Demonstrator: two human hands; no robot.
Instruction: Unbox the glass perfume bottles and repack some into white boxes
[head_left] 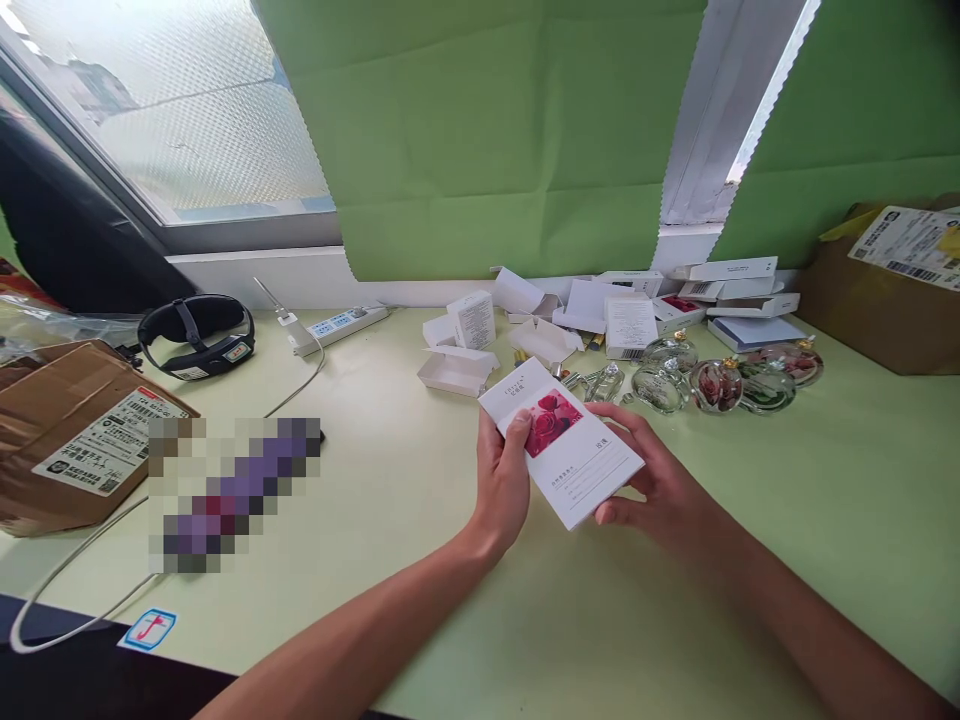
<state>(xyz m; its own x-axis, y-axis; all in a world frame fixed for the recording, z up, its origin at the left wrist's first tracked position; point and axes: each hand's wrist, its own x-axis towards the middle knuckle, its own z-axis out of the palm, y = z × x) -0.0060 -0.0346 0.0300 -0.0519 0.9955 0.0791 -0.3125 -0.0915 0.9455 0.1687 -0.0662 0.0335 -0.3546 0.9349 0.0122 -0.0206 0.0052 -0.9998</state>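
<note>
A flat white box (574,485) with a picture of red roses on its front is held above the table, tilted. My left hand (504,470) grips its left edge, thumb lying on the front face. Around the right side of the box, my right hand (649,470) has its fingers behind and its thumb near the lower corner. Just beyond the box lie several round clear glass bottles (716,387) with gold tops, some with a floral pattern. Small open white boxes (459,370) stand behind my hands.
More white cartons (742,290) are stacked at the back right, near a large cardboard box (885,290). On the left are another cardboard box (97,440), a black head strap device (199,340), a power strip (337,328) with a cable, and a blurred purple object (240,490).
</note>
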